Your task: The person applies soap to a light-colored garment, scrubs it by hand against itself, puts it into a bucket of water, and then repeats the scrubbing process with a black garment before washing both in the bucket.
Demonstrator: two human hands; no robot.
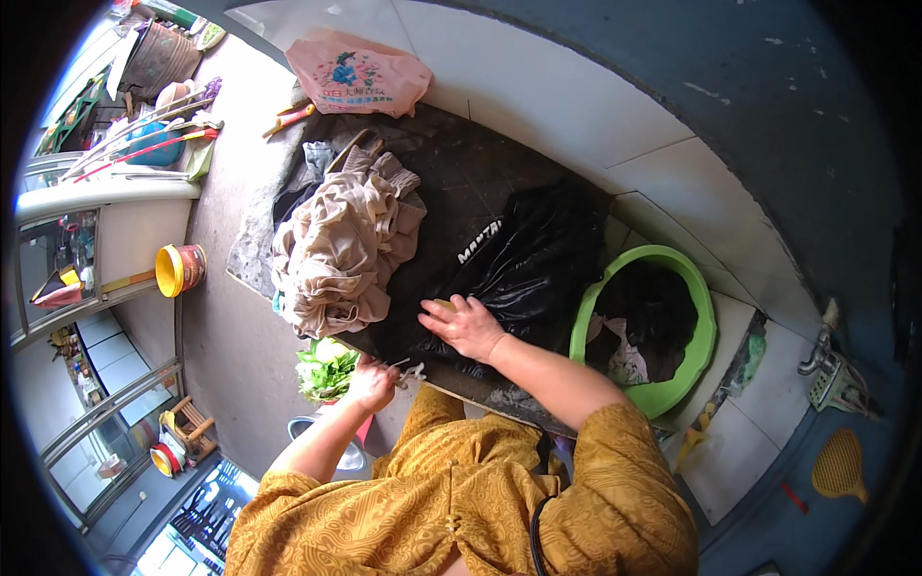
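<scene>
A wet black garment (547,252) with white lettering lies spread over a dark stone slab (461,151). My right hand (468,331) rests on it, fingers around a yellowish bar, probably soap (445,305), mostly covered by the hand. At the slab's near left edge, my left hand (373,385) is closed on the garment's edge; what lies inside the fist is hidden. A white drawstring (413,373) hangs beside its fingers. Left of the black garment sits a heap of crumpled beige clothing (338,252).
A green basin (704,338) holding dark and pale cloth stands right of the slab. A pink plastic bag (360,75) and an orange-handled tool (289,119) lie at the far end. Leafy greens (324,374), a metal bucket (351,457) and a yellow pail (180,271) stand leftward. A tap (821,349) is at right.
</scene>
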